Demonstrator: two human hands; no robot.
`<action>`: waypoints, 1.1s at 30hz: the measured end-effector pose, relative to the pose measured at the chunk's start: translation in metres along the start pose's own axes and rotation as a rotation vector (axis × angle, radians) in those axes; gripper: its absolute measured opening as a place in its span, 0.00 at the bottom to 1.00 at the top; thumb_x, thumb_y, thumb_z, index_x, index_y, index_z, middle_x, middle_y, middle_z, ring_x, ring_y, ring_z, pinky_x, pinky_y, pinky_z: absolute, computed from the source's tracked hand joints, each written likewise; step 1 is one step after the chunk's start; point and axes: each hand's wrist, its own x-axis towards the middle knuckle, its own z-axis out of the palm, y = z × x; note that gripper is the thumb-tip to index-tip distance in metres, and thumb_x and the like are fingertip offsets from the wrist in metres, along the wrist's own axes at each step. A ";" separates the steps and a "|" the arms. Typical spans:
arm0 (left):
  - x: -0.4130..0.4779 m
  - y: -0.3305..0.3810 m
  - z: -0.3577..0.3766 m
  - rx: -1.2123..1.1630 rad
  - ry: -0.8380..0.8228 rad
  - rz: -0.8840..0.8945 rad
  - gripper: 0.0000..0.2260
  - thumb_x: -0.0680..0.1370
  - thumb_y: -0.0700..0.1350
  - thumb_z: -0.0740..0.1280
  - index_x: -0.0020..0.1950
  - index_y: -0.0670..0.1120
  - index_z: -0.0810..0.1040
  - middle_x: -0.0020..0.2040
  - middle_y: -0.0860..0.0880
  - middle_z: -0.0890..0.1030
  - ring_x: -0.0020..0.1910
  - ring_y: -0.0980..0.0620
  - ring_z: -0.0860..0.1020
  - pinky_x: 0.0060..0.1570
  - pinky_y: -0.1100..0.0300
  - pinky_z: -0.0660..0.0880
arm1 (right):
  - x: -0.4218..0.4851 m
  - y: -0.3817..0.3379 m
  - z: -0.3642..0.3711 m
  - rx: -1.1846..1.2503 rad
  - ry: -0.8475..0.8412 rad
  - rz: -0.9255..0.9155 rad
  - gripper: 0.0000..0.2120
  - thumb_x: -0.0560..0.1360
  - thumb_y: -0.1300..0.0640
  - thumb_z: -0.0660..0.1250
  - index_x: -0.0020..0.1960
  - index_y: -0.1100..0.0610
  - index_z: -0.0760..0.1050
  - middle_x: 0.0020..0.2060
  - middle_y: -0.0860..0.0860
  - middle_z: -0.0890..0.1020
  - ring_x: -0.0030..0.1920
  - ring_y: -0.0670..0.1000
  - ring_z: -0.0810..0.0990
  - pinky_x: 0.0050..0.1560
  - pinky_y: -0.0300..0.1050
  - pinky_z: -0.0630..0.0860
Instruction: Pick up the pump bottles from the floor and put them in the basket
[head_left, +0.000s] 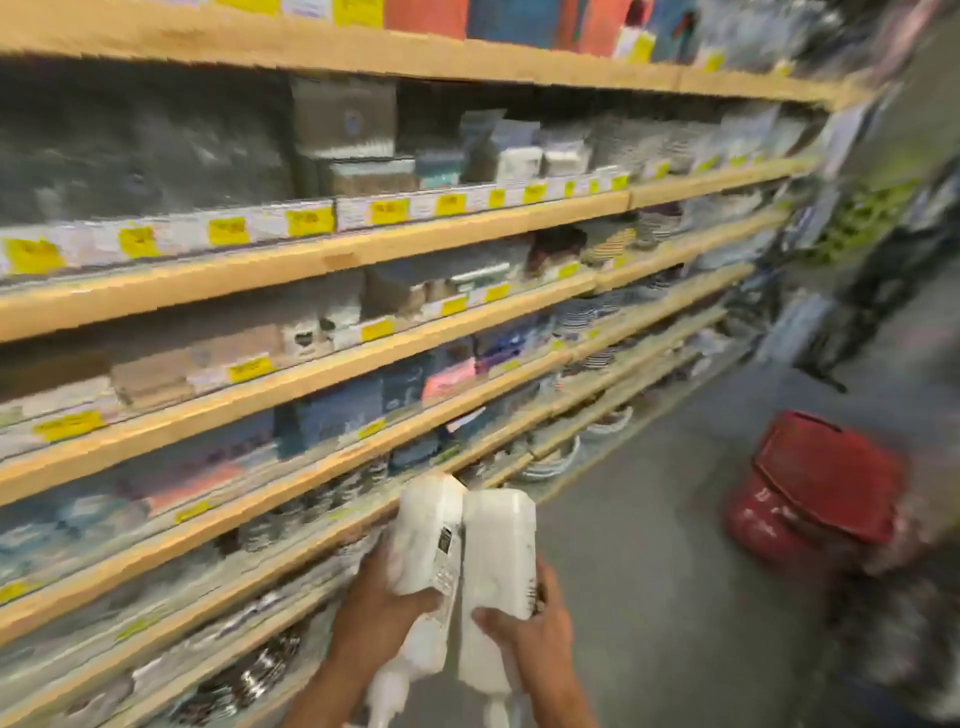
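The left hand (382, 616) gripped the left pump bottle (426, 535), the right hand (527, 642) the right pump bottle (500, 551), the two touching.
Stocked wooden shelves (311, 270) ran along the left; the red basket (821, 488) sat on the floor (649, 571), well apart.

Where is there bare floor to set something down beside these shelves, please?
The grey floor is bare between the shelves and the red basket. The shelves themselves are crowded with goods. The left hand and right hand grip the pump bottles.

The pump bottles (428, 535) are cut by the bottom edge; basket (826, 483) blurred.
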 end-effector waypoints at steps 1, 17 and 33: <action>0.004 0.013 0.022 0.009 -0.021 0.023 0.58 0.52 0.61 0.76 0.79 0.62 0.56 0.77 0.55 0.65 0.72 0.48 0.69 0.68 0.48 0.69 | 0.006 -0.003 -0.018 0.004 0.041 -0.015 0.41 0.51 0.68 0.83 0.61 0.52 0.75 0.48 0.49 0.85 0.46 0.49 0.84 0.36 0.32 0.77; 0.061 0.110 0.230 0.165 -0.348 0.202 0.52 0.54 0.50 0.78 0.77 0.55 0.64 0.66 0.48 0.75 0.63 0.46 0.75 0.65 0.45 0.72 | 0.075 -0.007 -0.188 -0.008 0.683 0.017 0.43 0.48 0.52 0.81 0.63 0.42 0.73 0.56 0.47 0.78 0.55 0.51 0.80 0.58 0.58 0.80; 0.174 0.226 0.315 0.245 -0.609 0.410 0.41 0.65 0.46 0.79 0.74 0.58 0.64 0.61 0.52 0.78 0.57 0.47 0.79 0.55 0.44 0.78 | 0.169 -0.069 -0.226 -0.023 0.958 0.082 0.47 0.55 0.48 0.81 0.71 0.43 0.66 0.59 0.45 0.75 0.57 0.47 0.77 0.57 0.54 0.80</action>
